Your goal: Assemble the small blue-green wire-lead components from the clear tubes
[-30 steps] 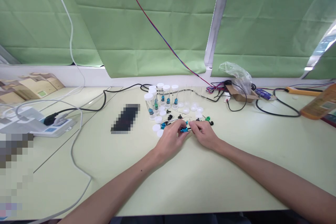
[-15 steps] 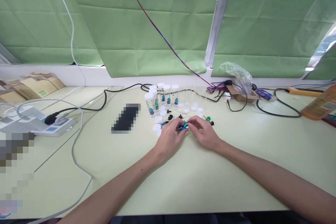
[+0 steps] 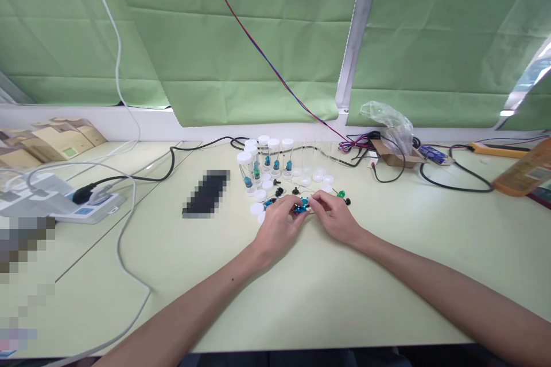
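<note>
My left hand (image 3: 279, 222) is closed, its thumb and fingers pinching a small shiny blue part (image 3: 300, 208). Close on its right, my right hand (image 3: 336, 217) has its thumb and fingertips pressed together; what sits between them is too small to make out. Around the hands lie small black pieces (image 3: 279, 191), a green piece (image 3: 341, 194) and loose white caps (image 3: 260, 195). Behind them stand several clear tubes with white caps (image 3: 274, 160), holding blue or green parts on thin stems. Further right are uncapped clear tubes (image 3: 306, 156).
A pixelated dark rectangle (image 3: 206, 193) lies left of the tubes. A white power strip (image 3: 86, 209) with cables is at far left. At the back right are a cardboard box with a plastic bag (image 3: 398, 152), tangled wires, and an orange bottle (image 3: 525, 169).
My right fingertips have shifted slightly, a little apart from the blue part. My left hand stays in place, with the blue part still in its pinch.
</note>
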Action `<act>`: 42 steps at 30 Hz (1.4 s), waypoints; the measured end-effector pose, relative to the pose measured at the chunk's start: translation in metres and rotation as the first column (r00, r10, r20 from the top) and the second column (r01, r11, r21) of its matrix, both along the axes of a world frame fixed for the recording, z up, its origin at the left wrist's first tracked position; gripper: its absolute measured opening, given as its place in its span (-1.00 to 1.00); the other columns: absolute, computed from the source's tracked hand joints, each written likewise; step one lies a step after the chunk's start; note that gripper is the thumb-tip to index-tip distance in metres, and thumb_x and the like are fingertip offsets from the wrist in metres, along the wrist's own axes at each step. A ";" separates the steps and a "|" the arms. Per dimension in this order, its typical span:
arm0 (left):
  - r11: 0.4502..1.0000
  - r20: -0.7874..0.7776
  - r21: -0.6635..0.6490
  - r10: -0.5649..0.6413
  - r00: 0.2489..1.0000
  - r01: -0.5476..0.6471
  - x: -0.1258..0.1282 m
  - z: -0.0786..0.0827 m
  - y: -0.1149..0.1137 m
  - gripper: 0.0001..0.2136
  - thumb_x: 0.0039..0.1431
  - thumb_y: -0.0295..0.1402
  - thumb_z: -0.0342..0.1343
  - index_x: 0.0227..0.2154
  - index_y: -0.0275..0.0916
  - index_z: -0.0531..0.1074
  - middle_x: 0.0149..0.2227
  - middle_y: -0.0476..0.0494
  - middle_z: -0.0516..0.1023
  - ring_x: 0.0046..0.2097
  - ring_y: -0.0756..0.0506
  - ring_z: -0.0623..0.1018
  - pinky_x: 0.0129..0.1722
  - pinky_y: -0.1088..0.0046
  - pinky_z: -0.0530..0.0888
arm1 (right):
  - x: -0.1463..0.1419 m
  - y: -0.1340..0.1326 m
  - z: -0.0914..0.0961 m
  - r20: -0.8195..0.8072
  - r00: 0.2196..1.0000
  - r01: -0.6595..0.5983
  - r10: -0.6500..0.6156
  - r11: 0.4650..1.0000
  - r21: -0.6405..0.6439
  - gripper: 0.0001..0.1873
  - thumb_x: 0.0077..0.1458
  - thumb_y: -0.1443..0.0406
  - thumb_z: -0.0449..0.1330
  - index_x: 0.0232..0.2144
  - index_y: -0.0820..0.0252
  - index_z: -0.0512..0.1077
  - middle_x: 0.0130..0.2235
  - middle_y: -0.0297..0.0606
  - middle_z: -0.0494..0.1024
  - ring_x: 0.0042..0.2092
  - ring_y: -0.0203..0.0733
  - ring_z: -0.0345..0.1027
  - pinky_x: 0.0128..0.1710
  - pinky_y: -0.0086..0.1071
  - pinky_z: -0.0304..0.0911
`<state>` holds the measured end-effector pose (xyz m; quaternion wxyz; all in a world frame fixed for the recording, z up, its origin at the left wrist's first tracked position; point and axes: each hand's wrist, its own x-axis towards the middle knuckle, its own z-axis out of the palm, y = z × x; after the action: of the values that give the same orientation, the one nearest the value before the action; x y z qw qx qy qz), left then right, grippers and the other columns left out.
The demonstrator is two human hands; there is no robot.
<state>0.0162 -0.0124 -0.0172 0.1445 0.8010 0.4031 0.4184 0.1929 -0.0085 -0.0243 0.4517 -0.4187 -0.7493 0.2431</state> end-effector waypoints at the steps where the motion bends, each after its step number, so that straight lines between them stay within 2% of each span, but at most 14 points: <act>1: 1.000 -0.001 0.012 -0.006 1.000 0.006 0.000 0.001 0.000 -0.95 0.15 -0.44 0.13 -0.31 -0.21 0.41 -0.34 -0.06 0.54 -0.37 -0.03 0.51 -0.33 0.41 0.46 | 0.000 0.000 0.000 0.004 1.000 0.007 -0.007 1.000 0.003 -0.73 0.30 0.19 0.01 -0.41 0.17 0.33 -0.48 -0.39 0.33 -0.46 -0.31 0.15 -0.43 -0.41 0.08; 5: 0.998 -0.008 0.058 -0.032 0.999 0.032 0.000 0.001 -0.001 -0.94 0.19 -0.47 0.09 -0.29 -0.22 0.42 -0.30 -0.09 0.54 -0.36 -0.02 0.51 -0.33 0.42 0.46 | 0.000 0.000 0.000 0.007 0.999 0.034 -0.034 0.999 -0.012 -0.68 0.31 0.15 -0.01 -0.44 0.17 0.30 -0.50 -0.40 0.28 -0.47 -0.30 0.11 -0.44 -0.40 0.05; 12: 0.992 -0.061 0.106 -0.060 0.996 0.066 0.000 -0.001 -0.001 -0.93 0.23 -0.46 0.06 -0.29 -0.21 0.42 -0.28 -0.10 0.55 -0.30 -0.05 0.51 -0.28 0.40 0.46 | 0.000 0.003 -0.003 0.036 0.996 0.088 -0.087 0.996 -0.019 -0.56 0.31 0.10 -0.05 -0.58 0.14 0.13 -0.57 -0.43 0.16 -0.49 -0.30 0.03 -0.46 -0.39 0.01; 26: 0.989 -0.070 0.119 -0.081 0.994 0.089 0.000 -0.003 -0.001 -0.91 0.23 -0.47 0.06 -0.26 -0.19 0.44 -0.23 -0.12 0.57 -0.19 -0.10 0.56 -0.21 0.36 0.49 | 0.000 0.005 -0.005 0.032 0.996 0.090 -0.088 0.995 -0.043 -0.46 0.32 0.04 -0.10 -0.64 0.16 0.18 -0.61 -0.37 0.26 -0.53 -0.28 0.12 -0.46 -0.37 0.05; 33: 0.987 -0.055 0.137 -0.080 0.995 0.086 -0.001 -0.002 0.000 -0.91 0.24 -0.46 0.06 -0.28 -0.19 0.44 -0.25 -0.12 0.57 -0.20 -0.10 0.55 -0.22 0.37 0.48 | 0.000 0.002 -0.003 0.009 0.994 0.108 -0.108 0.994 -0.006 -0.55 0.31 0.09 -0.05 -0.57 0.16 0.24 -0.57 -0.40 0.23 -0.51 -0.30 0.09 -0.47 -0.39 0.04; 38: 0.988 -0.048 0.145 -0.046 0.998 0.053 -0.001 -0.001 0.001 -0.92 0.23 -0.47 0.06 -0.29 -0.20 0.44 -0.28 -0.10 0.56 -0.26 -0.08 0.54 -0.28 0.40 0.46 | 0.001 0.000 -0.001 -0.055 0.998 0.016 -0.018 0.999 -0.034 -0.70 0.29 0.10 0.01 -0.32 0.18 0.37 -0.45 -0.33 0.38 -0.45 -0.28 0.22 -0.45 -0.41 0.13; 42: 0.987 -0.051 0.151 -0.039 0.998 0.046 -0.002 -0.001 0.001 -0.93 0.22 -0.48 0.07 -0.30 -0.20 0.43 -0.28 -0.10 0.56 -0.26 -0.08 0.54 -0.29 0.41 0.45 | 0.001 0.000 -0.001 -0.070 0.997 -0.017 0.015 0.999 -0.028 -0.72 0.28 0.12 0.02 -0.31 0.18 0.37 -0.44 -0.31 0.39 -0.43 -0.26 0.23 -0.43 -0.40 0.15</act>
<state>0.0146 -0.0116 -0.0186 0.0824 0.8279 0.3561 0.4255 0.1937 -0.0088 -0.0256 0.4696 -0.4104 -0.7330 0.2716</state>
